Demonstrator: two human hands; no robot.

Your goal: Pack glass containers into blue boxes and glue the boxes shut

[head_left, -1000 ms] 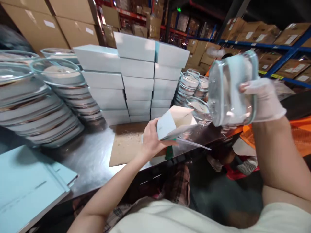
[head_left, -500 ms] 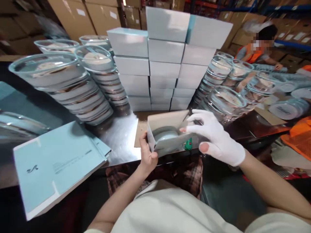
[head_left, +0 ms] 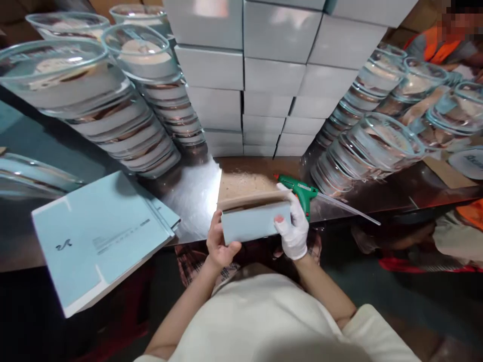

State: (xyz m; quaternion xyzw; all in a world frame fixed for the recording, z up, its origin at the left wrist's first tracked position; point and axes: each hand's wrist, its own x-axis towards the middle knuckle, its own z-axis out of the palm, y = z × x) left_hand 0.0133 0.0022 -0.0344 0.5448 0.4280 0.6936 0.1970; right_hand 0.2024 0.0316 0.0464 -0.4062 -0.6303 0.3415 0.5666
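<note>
Box flap now down since half a second ago; left hand (head_left: 218,245) and gloved right hand (head_left: 292,226) fingers clamp the pale box (head_left: 255,224) at desk (head_left: 188,201) edge, where a slipping grip could drop it.

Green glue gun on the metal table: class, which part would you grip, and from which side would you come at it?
Probably the handle end of the green glue gun, approached from the near table edge. It lies flat, with a long clear stick trailing off to the right, so avoid that end. The gloved right hand sits beside it, holding the pale blue box together with the bare left hand.
</note>
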